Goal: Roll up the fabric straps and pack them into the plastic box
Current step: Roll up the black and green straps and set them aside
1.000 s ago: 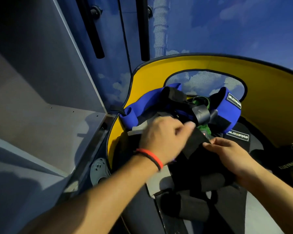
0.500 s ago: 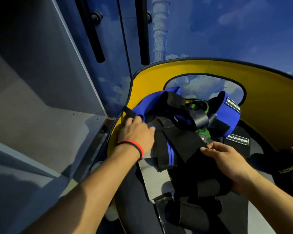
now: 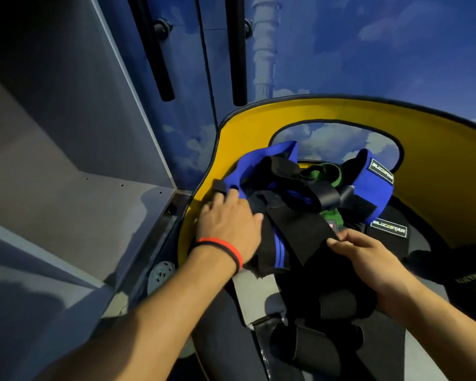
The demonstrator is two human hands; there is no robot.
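Here the fabric straps (image 3: 300,193) lie in a loose, tangled heap inside a yellow-lined tub (image 3: 259,127) with a dark rim. Most of them are black. A bright blue strap (image 3: 261,160) drapes over the heap's far left side and ends in a small black tab (image 3: 220,185). A second blue wrap (image 3: 368,193) stands curled at the far right, and a scrap of green fabric (image 3: 331,174) shows between the two.

The left hand (image 3: 228,229), with a red and black wristband (image 3: 226,247), lies flat with its fingers spread on the left edge of the heap. Its fingertips reach the black tab, and its palm covers a black strap with blue stripes (image 3: 278,254). The right hand (image 3: 368,259) pinches the near end of a wide black strap (image 3: 300,229) between thumb and fingers. That strap runs diagonally up across the pile.

Closer to the camera, several black rolled pieces (image 3: 322,345) sit side by side.

A white-on-black patch (image 3: 381,171) on the blue wrap reads "BLIZZSTAR", and so does a second patch (image 3: 388,230) on black fabric just below it. At the right edge, pale lettering (image 3: 470,277) on a dark item seems to end in "UEYING", though it is too dim to be sure.

A grey cabinet (image 3: 66,188) stands open at the left.
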